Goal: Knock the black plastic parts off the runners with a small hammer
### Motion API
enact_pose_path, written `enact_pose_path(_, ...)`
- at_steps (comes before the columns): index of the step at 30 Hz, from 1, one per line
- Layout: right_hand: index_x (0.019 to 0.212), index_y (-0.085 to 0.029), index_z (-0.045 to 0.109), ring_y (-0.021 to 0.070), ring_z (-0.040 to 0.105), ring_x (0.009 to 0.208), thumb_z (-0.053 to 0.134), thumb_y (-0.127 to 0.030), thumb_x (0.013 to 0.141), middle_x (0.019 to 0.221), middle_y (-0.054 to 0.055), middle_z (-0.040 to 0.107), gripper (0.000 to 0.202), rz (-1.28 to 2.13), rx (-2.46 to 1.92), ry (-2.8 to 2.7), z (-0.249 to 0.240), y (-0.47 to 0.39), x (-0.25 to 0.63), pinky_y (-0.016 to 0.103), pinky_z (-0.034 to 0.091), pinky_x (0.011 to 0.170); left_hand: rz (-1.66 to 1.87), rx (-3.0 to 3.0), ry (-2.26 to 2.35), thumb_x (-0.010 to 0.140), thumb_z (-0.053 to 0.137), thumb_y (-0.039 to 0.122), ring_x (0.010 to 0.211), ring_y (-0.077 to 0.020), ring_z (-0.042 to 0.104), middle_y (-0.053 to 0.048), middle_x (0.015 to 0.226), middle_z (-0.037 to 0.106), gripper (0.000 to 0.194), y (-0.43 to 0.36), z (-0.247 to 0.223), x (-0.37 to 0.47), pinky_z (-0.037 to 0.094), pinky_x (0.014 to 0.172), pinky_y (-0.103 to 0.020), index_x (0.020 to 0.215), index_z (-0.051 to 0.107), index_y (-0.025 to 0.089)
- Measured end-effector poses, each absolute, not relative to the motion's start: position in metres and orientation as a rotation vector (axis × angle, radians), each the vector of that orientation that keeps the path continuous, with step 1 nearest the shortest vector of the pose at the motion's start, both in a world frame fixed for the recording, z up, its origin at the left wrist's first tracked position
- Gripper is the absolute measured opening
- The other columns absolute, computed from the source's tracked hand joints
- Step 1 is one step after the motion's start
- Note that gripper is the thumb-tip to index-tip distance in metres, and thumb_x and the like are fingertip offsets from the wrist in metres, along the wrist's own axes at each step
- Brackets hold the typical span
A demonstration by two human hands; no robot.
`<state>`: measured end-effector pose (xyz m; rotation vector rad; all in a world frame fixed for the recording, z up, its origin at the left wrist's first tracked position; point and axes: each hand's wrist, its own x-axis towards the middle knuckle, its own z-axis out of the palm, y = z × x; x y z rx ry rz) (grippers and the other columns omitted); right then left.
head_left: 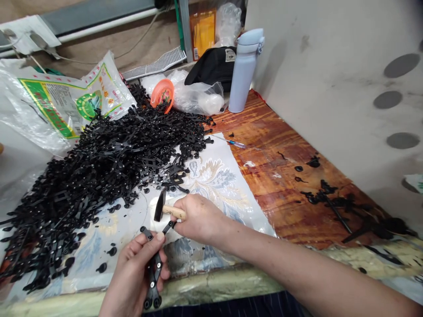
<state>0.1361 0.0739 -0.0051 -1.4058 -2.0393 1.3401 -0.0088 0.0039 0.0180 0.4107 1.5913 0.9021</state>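
My left hand [140,266] is closed around a black jointed linkage [152,284] with silver rivets, its thumb pressed on the upper part. My right hand [198,218] grips the light wooden handle of a small hammer [170,212], whose dark head points left. The right fingertips also meet the upper right end of the linkage. Beneath the hammer lies a whitish patch [153,207] on the patterned cloth [214,176]. Behind both hands a large heap of similar black linkages [122,149] spreads over the left part of the table.
A light blue bottle [243,72] stands at the back beside a black cap [213,68]. An orange dish [161,95] rests by the heap, near a printed plastic bag [82,97]. A screwdriver [236,144] and loose black parts [325,193] lie on the wooden tabletop [264,176].
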Motion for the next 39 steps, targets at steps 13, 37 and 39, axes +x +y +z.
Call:
enact_pose_path(13, 0.1, -0.021, 0.055, 0.015, 0.058, 0.069, 0.029, -0.026, 0.098, 0.08, 0.002, 0.063, 0.026, 1.082, -1.162, -2.305, 0.039, 0.05, 0.18, 0.026, 0.037, 0.063, 0.966, 0.496, 1.608, 0.06, 0.078, 0.042, 0.028, -0.01, 0.048, 0.005, 0.041, 0.053, 0.036, -0.002, 0.016, -0.003, 0.034, 0.024, -0.016, 0.058, 0.052, 0.017)
enact_pose_path(37, 0.105, -0.02, 0.058, 0.0175, 0.062, 0.059, 0.031, -0.027, 0.097, 0.07, 0.003, 0.065, 0.029, 0.818, -1.199, -2.517, 0.033, 0.048, 0.176, 0.028, 0.041, 0.055, 0.954, 0.444, 1.579, 0.063, 0.074, 0.042, 0.027, -0.0098, 0.048, 0.005, 0.043, 0.055, 0.033, -0.003, 0.015, -0.007, 0.032, 0.023, -0.015, 0.06, 0.05, 0.019)
enact_pose_path(39, 0.112, -0.022, 0.057, 0.0161, 0.061, 0.061, 0.033, -0.027, 0.097, 0.075, 0.003, 0.066, 0.028, 0.825, -1.171, -2.427, 0.036, 0.05, 0.177, 0.027, 0.042, 0.057, 0.942, 0.443, 1.582, 0.063, 0.074, 0.043, 0.027, -0.0101, 0.048, 0.005, 0.043, 0.055, 0.034, -0.002, 0.014, -0.007, 0.032, 0.023, -0.015, 0.06, 0.05, 0.019)
